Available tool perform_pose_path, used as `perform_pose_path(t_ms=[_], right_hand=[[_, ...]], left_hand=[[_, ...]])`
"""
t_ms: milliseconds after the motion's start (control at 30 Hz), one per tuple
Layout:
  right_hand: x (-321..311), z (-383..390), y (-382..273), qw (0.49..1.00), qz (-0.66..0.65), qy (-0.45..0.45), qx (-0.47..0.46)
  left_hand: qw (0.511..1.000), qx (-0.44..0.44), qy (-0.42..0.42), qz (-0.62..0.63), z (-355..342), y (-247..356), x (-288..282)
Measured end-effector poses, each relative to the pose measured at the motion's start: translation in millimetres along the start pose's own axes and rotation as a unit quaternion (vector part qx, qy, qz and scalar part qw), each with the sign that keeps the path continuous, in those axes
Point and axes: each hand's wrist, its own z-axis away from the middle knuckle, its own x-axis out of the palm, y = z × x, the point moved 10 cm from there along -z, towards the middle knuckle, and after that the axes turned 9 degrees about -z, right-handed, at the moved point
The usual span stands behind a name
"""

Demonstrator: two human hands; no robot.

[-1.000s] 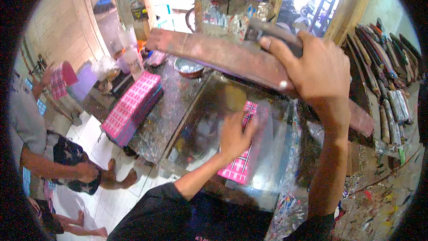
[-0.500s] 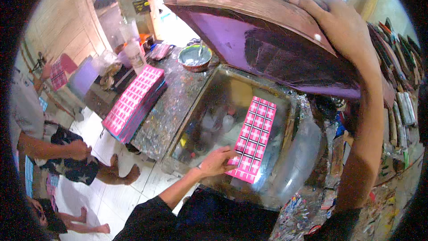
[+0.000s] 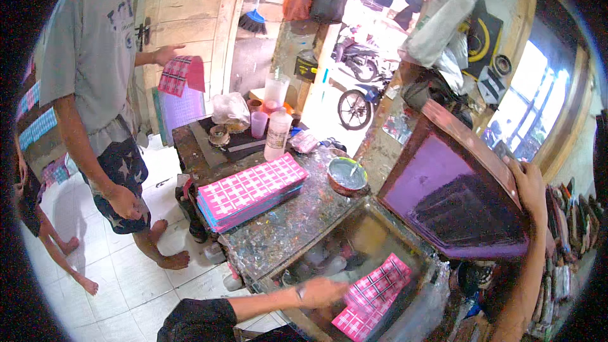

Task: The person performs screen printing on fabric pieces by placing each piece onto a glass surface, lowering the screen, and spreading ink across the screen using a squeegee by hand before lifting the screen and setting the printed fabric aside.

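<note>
A pink sheet with a black and white plaid print (image 3: 380,284) lies on the glass top of a printing table (image 3: 304,259). It is bent, its left side lifted toward my left hand (image 3: 322,292). That hand is smeared by motion, its fingers pinched at the sheet's edge. On the right, my right hand (image 3: 527,183) grips the upper edge of a wooden screen-printing frame (image 3: 453,196). The frame stands tilted up off the glass, its purple mesh with a dark inked patch facing the sheet.
Left of the glass sit a stack of pink checked sheets (image 3: 253,187), a bowl of grey ink (image 3: 347,174) and a plastic bottle (image 3: 277,136). A person (image 3: 95,88) stands at the left holding a pink plaid sheet (image 3: 180,76). Several long tools (image 3: 563,247) line the right side.
The view has swung up and left, showing more of the room. The sheet lay flat under my left fingertips; now it is bent and its edge raised. My right hand still holds the frame up.
</note>
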Motion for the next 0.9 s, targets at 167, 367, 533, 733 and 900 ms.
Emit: perform_pose_path(t_ms=[167,367,533,733,900], right_hand=[[-4.2,-3.9,4.3,0.992,-0.011,0.064,-0.110],[3.3,-5.5,-2.4,0.995,-0.088,0.037,-0.007],[-7.9,-6.2,12.3,0.997,-0.058,0.045,0.026],[-2.1,1.3,1.1,0.997,0.016,0.063,-0.046],[12.4,-0.8,-15.0,0.998,0.007,-0.031,-0.062]], left_hand=[[0.970,-0.230,0.076,0.017,41.3,-144.2,-132.8],[0.918,-0.300,0.244,-0.087,154.5,-179.7,-359.1],[0.847,-0.388,0.354,-0.081,199.1,-177.5,-436.1],[0.973,-0.134,-0.051,-0.179,67.1,-50.1,-160.3],[0.973,0.071,-0.212,-0.051,38.7,70.4,13.8]])
